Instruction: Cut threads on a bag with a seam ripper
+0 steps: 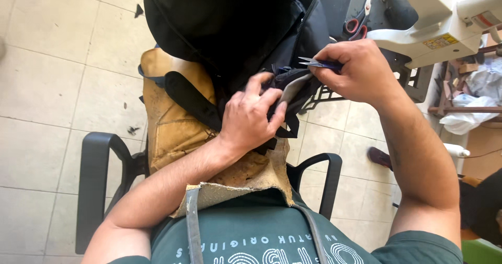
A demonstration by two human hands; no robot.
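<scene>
In the head view, a black bag (230,28) is held up over the lap, above a tan leather apron (172,122), and a grey fabric edge (294,86) at its lower seam is being worked on. A slip is judged the main risk: the small thread snips (319,63) are held right against the fabric, close to the left hand, so a jerk of the heavy bag could cause a nick in the seam or a finger. The bag's weight could also drag the edge out of the grasp. The left hand (251,120) is seen curled, its fingers (276,118) clamped together on the fabric edge. The right hand (355,70) is closed around the snips, its fingers pinched tight on them, just beside the seam.
</scene>
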